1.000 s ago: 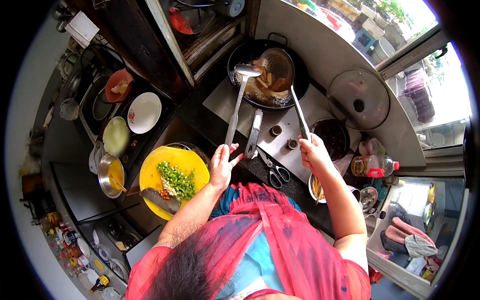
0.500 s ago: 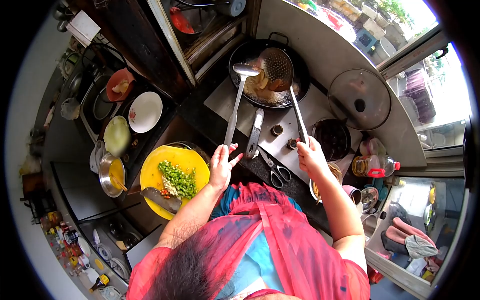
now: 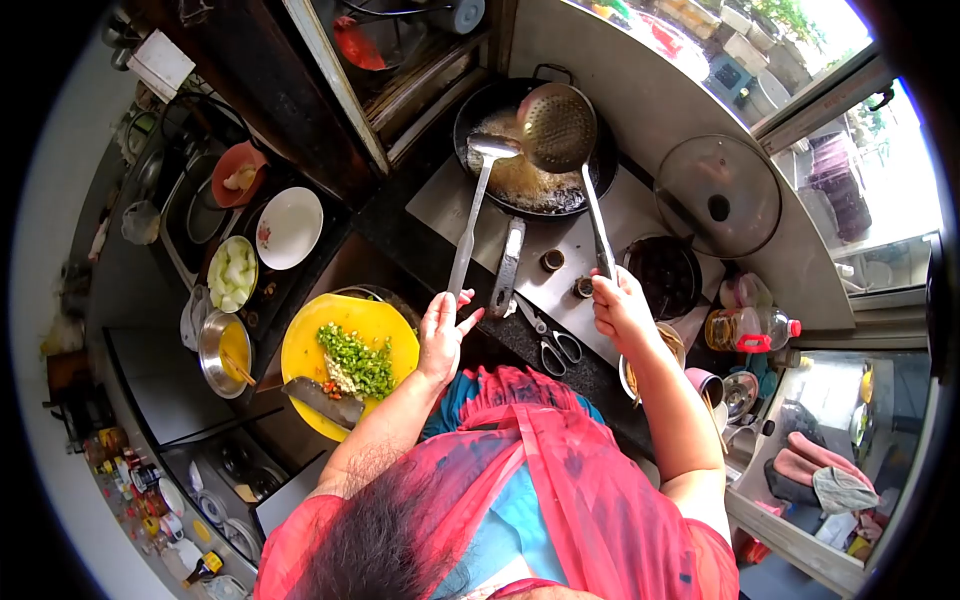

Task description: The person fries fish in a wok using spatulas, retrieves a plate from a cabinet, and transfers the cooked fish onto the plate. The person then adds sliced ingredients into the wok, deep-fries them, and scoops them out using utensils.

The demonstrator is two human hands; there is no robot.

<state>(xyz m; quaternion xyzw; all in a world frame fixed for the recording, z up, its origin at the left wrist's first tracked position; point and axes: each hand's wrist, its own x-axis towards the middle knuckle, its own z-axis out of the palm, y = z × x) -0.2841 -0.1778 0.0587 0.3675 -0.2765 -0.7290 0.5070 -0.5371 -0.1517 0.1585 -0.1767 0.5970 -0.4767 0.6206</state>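
Note:
My left hand is closed loosely around the handle end of a metal spatula, some fingers sticking out. The spatula's head rests over the near left of a black wok. In my right hand is the dark grip of a perforated skimmer, held over the right side of the wok. Bubbling oil foams in the wok below both tools. Whether food lies under the skimmer is hidden. The wok's handle points toward me, between my hands.
Scissors lie on the counter edge by two small dark jars. At right are a dark pot and a glass lid. Left stands a yellow cutting board with chopped green pepper and a cleaver, near several bowls.
The skimmer has shifted slightly up and right, away from the spatula's head. Food pieces seen between the two tools no longer show; bubbling oil shows there instead. My hands have barely moved.

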